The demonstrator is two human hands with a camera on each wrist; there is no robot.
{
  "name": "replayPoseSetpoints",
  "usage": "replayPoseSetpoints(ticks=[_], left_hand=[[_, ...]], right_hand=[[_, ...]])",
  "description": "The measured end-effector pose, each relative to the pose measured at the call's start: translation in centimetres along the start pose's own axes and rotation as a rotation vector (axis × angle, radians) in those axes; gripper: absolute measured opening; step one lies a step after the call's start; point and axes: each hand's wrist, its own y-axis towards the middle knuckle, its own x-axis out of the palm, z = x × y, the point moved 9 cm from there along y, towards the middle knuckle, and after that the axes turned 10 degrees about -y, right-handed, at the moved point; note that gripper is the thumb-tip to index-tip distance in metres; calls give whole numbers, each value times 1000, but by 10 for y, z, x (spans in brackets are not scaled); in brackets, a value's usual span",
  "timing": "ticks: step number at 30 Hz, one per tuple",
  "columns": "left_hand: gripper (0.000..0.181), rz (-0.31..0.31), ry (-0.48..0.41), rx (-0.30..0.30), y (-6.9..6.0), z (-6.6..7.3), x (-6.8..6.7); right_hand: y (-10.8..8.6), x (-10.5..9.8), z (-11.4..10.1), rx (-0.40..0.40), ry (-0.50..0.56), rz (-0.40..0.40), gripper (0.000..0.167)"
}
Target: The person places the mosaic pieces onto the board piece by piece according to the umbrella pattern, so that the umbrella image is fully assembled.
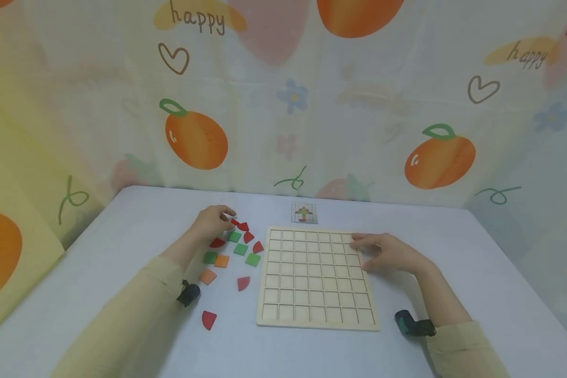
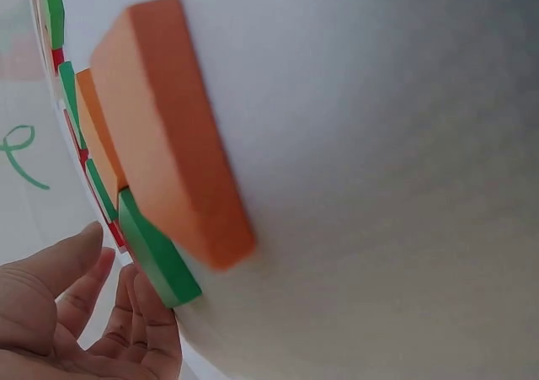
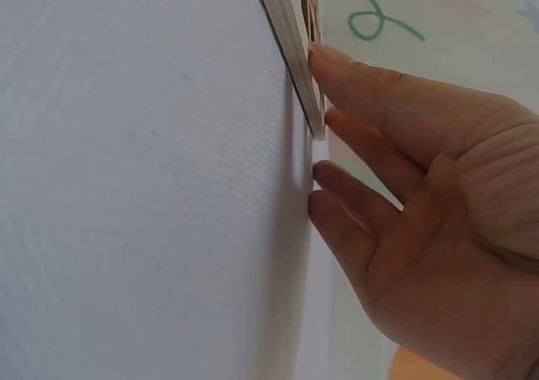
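Observation:
My left hand reaches over the far end of a group of flat coloured pieces, its thumb and index finger apart beside a small red piece. In the left wrist view, the fingers of that hand are loosely bent, with nothing visibly pinched. A green square and an orange square lie close to that camera. My right hand is at the far right edge of a wooden grid board. In the right wrist view, the thumb of this hand touches the board's edge.
Red quarter-circle pieces, green squares and orange squares lie left of the board. A small pattern card sits behind the board on the white table. A printed curtain hangs behind.

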Motion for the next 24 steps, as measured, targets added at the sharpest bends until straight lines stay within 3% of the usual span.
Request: replayPoseSetpoints(ticks=[7, 14, 24], left_hand=[[32, 44, 4, 9, -4, 5, -1], [24, 91, 69, 30, -7, 9, -5], [24, 94, 90, 14, -1, 2, -3]], right_hand=[[0, -1, -1, 1, -10, -1, 57], [0, 0, -3, -2, -10, -4, 57], [1, 1, 1, 6, -23, -2, 58]])
